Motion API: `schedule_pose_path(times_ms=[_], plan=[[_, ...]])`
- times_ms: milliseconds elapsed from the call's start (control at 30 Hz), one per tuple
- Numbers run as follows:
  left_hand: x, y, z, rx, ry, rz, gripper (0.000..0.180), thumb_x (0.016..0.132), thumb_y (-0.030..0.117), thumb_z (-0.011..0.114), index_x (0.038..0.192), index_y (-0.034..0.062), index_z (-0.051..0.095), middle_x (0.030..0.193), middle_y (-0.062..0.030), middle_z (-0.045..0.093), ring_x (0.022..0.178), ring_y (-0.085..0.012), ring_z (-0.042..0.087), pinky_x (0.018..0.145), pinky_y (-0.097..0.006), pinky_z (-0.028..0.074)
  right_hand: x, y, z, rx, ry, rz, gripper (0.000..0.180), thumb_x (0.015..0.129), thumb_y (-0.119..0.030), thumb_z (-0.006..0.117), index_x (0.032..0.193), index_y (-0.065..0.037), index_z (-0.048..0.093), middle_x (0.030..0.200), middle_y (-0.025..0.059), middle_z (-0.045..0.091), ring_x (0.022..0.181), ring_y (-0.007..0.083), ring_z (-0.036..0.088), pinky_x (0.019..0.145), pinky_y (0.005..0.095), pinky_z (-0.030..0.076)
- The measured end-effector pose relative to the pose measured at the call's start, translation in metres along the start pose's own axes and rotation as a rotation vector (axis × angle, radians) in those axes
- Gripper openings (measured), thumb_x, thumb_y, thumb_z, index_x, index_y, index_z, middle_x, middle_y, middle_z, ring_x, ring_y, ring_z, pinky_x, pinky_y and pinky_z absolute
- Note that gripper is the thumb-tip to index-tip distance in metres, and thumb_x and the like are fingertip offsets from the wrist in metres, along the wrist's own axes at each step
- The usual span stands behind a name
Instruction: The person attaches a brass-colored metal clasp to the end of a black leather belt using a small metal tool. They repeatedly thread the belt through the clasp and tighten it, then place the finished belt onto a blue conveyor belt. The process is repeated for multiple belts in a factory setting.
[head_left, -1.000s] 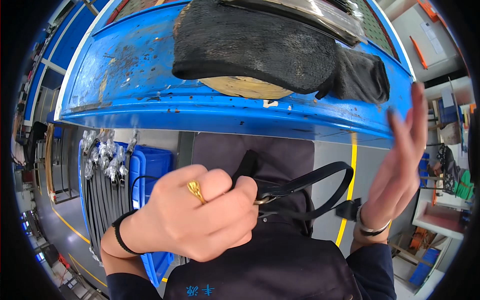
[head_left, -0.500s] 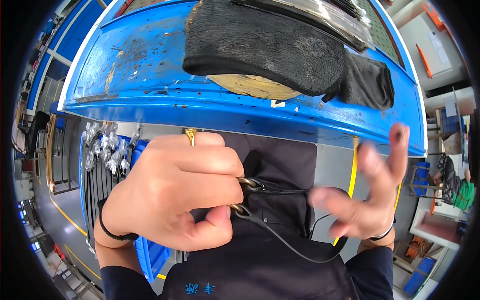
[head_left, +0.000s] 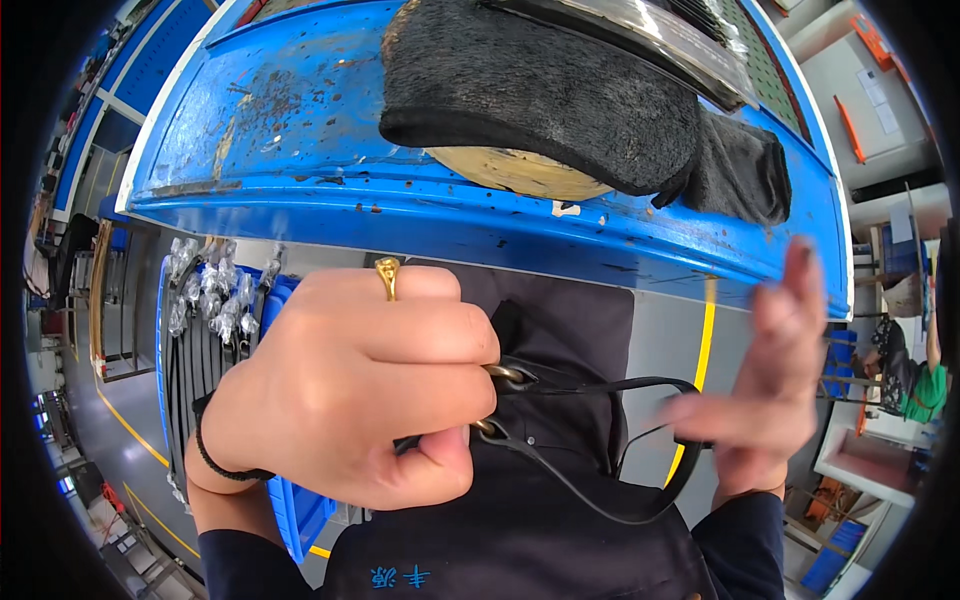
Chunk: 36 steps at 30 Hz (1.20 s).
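My left hand (head_left: 350, 390), wearing a gold ring and a black wristband, is closed in a fist around the brass-ringed end of a thin black strap (head_left: 600, 440). The strap loops out to the right and curls below toward my right hand (head_left: 765, 385), which is blurred, fingers spread, with the strap's far end touching its fingers. Both hands hover over my dark apron (head_left: 560, 330), just below the front edge of a worn blue workbench (head_left: 300, 130).
A thick black fuzzy pad (head_left: 540, 90) lies on the workbench over a tan round disc (head_left: 510, 170). A blue bin (head_left: 285, 500) with black straps and plastic-wrapped metal fittings (head_left: 210, 295) sits at lower left. A person in green (head_left: 925, 385) stands at far right.
My left hand has rolled so its knuckles face up and stayed gripping the strap end. My right hand dropped from raised and open, then moved right, drawing the strap loop outward.
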<state>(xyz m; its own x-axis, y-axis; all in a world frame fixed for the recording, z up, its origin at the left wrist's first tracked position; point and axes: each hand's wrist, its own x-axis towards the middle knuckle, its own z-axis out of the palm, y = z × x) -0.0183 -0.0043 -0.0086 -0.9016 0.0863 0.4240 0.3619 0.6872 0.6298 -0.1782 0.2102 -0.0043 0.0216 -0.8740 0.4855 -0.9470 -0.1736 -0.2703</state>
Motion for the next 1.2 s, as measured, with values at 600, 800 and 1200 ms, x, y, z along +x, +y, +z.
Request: schedule_pose_path(times_ms=[600, 800, 1200], plan=[[0.006, 0.003, 0.001, 0.103, -0.018, 0.074, 0.018, 0.039, 0.006, 0.050, 0.056, 0.0076, 0.056, 0.062, -0.0033, 0.055, 0.045, -0.0173, 0.043, 0.040, -0.026, 0.035, 0.001, -0.008, 0.010, 0.056, -0.175, 0.038, 0.048, 0.081, -0.055, 0.038, 0.102, -0.019, 0.062, 0.087, 0.0007, 0.057, 0.097, 0.0253, 0.053, 0.099, 0.0548, 0.023], [0.005, 0.006, 0.001, 0.084, 0.005, 0.050, 0.018, 0.039, 0.006, 0.049, 0.056, 0.0077, 0.056, 0.062, -0.0033, 0.055, 0.045, -0.0171, 0.043, 0.040, -0.026, 0.034, 0.003, -0.011, 0.014, -0.026, -0.173, -0.006, 0.045, 0.085, -0.052, 0.036, 0.101, -0.020, 0.063, 0.083, -0.0010, 0.053, 0.094, 0.0226, 0.051, 0.099, 0.0548, 0.024], [0.003, 0.004, 0.000, 0.056, 0.031, 0.040, 0.019, 0.039, 0.006, 0.050, 0.057, 0.0072, 0.057, 0.062, -0.0037, 0.055, 0.045, -0.0170, 0.043, 0.041, -0.026, 0.035, 0.004, -0.012, 0.016, -0.061, -0.173, -0.004, 0.046, 0.085, -0.052, 0.035, 0.100, -0.019, 0.064, 0.082, -0.0010, 0.051, 0.094, 0.0210, 0.050, 0.099, 0.0536, 0.026]])
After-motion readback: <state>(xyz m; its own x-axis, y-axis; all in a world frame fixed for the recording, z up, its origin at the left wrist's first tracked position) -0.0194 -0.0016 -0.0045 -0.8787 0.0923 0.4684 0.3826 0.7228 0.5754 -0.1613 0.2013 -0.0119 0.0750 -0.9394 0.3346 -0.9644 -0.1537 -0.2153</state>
